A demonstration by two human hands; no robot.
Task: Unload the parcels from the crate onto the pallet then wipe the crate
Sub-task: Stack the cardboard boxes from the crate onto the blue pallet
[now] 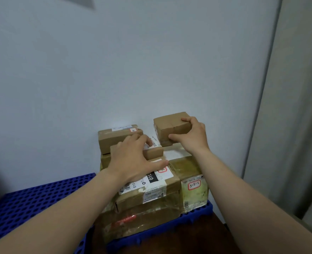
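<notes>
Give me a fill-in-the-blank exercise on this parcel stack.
1. The stack of parcels stands on a perforated plastic pallet coloured ____.
2. The right hand grips a plain brown box made of ____.
3. The left hand holds a flat box; its thumb lies on a white shipping label showing the digits ____.
Missing words: blue; cardboard; 010.

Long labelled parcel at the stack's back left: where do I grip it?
Grip the long parcel across its narrow width near its free left end, from above: it lies flat atop the stack, seemingly against the wall, and the left hand hides its right part.
</notes>
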